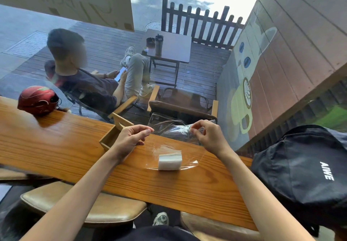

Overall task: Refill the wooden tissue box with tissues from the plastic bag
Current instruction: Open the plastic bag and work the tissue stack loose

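Observation:
A clear plastic bag (170,139) stands upright on the wooden counter (56,147), its mouth stretched wide. My left hand (131,137) pinches the bag's left top edge and my right hand (208,135) pinches the right top edge. A white stack of tissues (170,162) lies at the bottom of the bag, resting on the counter. The wooden tissue box (112,133) sits open just left of my left hand, partly hidden behind my wrist; its inside is in shadow.
A red helmet (37,100) rests on the counter's far left. A black backpack (304,165) sits at the right end. Tan stools (90,203) stand below the counter's near edge. Behind the window, a person sits in a chair with a phone.

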